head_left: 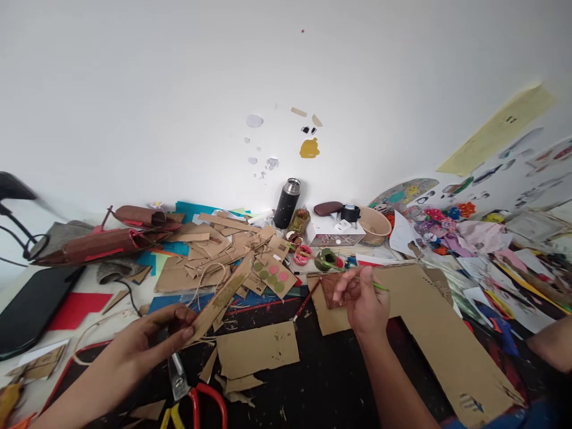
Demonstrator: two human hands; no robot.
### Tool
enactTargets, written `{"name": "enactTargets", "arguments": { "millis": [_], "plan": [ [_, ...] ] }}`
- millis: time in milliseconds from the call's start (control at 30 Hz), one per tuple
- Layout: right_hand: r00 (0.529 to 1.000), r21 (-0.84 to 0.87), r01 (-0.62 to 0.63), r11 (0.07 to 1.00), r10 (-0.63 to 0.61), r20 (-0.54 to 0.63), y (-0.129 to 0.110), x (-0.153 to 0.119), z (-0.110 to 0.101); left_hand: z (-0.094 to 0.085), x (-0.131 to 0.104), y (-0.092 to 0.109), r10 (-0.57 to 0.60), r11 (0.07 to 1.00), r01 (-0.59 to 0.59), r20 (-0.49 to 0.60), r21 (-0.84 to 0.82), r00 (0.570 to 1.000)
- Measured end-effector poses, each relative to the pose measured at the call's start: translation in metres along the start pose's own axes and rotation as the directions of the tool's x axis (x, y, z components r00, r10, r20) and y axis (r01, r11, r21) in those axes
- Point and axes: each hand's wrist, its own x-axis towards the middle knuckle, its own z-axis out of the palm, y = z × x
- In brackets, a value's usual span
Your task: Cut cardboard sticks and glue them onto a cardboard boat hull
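Pinched in my left hand (172,333) is the lower end of a long cardboard strip (226,292) with green paint on its upper part. My right hand (367,301) is raised over the cardboard at the right, fingers curled round a thin green brush (381,287). Behind it stand a green paint pot (325,258) and a pink paint pot (302,255). A flat cardboard rectangle (258,350) with small green marks lies between my hands. Scissors with red handles (196,402) rest below my left hand.
Cardboard scraps (187,262) are piled at the back left, beside a black flask (288,202). A large cut cardboard sheet (438,333) covers the right. A dark phone-like slab (36,304) lies far left. Part of an arm (554,344) shows at the right edge.
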Motion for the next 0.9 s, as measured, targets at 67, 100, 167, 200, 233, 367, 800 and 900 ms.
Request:
{"name": "enactTargets", "arguments": {
  "millis": [67, 100, 167, 200, 233, 367, 800, 900],
  "plan": [
    [0.997, 0.038, -0.017, 0.999, 0.014, 0.078, -0.006, -0.014, 0.009, 0.001, 0.002, -0.005, -0.001, 0.999, 0.003, 0.049, -0.049, 0.999],
    [0.992, 0.052, -0.024, 0.998, 0.017, 0.126, -0.008, -0.021, 0.015, 0.002, 0.003, -0.008, 0.003, 0.998, 0.001, 0.054, -0.06, 0.999],
    [0.97, 0.05, -0.059, 0.997, 0.045, 0.239, -0.01, -0.034, 0.029, 0.003, 0.003, -0.01, 0.015, 0.998, -0.011, 0.069, -0.057, 0.997],
    [0.955, 0.046, -0.065, 0.997, 0.049, 0.292, -0.01, -0.039, 0.036, 0.004, 0.003, -0.01, 0.025, 0.999, -0.021, 0.079, -0.051, 0.997],
    [0.939, 0.036, -0.072, 0.997, 0.055, 0.34, -0.01, -0.044, 0.043, 0.004, 0.002, -0.01, 0.034, 0.999, -0.03, 0.087, -0.042, 0.996],
    [0.901, 0.013, -0.085, 0.996, 0.071, 0.428, -0.007, -0.056, 0.064, 0.005, -0.007, -0.005, 0.076, 0.997, -0.072, 0.106, -0.037, 0.992],
    [0.959, 0.119, -0.123, 0.985, 0.087, 0.271, -0.007, -0.048, 0.059, -0.001, -0.024, -0.003, 0.122, 0.992, -0.118, 0.1, -0.05, 0.987],
    [0.94, 0.117, -0.161, 0.98, 0.116, 0.322, -0.006, -0.054, 0.059, 0.002, -0.026, -0.006, 0.073, 0.997, -0.072, 0.043, -0.03, 0.996]
  ]
}}
